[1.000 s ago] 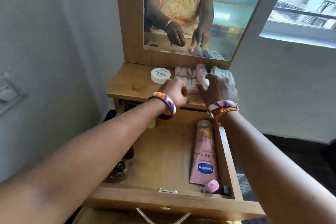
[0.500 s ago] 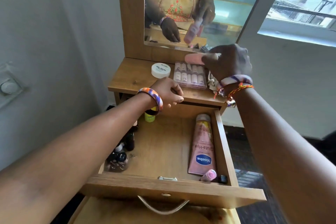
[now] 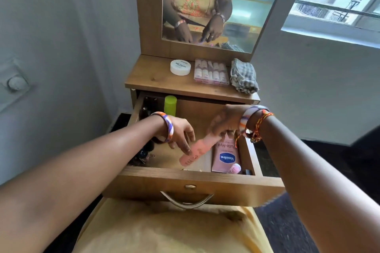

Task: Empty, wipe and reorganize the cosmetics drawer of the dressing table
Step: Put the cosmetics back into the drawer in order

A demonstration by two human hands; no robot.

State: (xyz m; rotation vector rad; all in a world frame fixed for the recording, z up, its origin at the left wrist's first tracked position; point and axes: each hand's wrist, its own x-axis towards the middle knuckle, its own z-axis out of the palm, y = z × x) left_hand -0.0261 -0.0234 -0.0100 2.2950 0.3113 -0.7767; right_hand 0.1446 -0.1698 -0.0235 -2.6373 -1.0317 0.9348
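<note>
The wooden drawer stands pulled out under the dressing table top. My right hand grips the top end of a small pink tube and holds it slanted over the drawer's middle. My left hand hovers beside it, fingers loosely spread, its fingertips at the tube's side. A pink Vaseline tube lies along the drawer's right side, with a small pink cap at its near end. A green-capped bottle stands at the back left, and dark bottles line the left wall.
On the table top sit a white nail polish jar, a clear box of nail items and a folded checked cloth. A mirror rises behind. A window is at the right. My yellow-clad lap is below the drawer.
My right hand has brought the small pink tube down from above the table top into the drawer. My left hand has dropped from the table edge to meet it.
</note>
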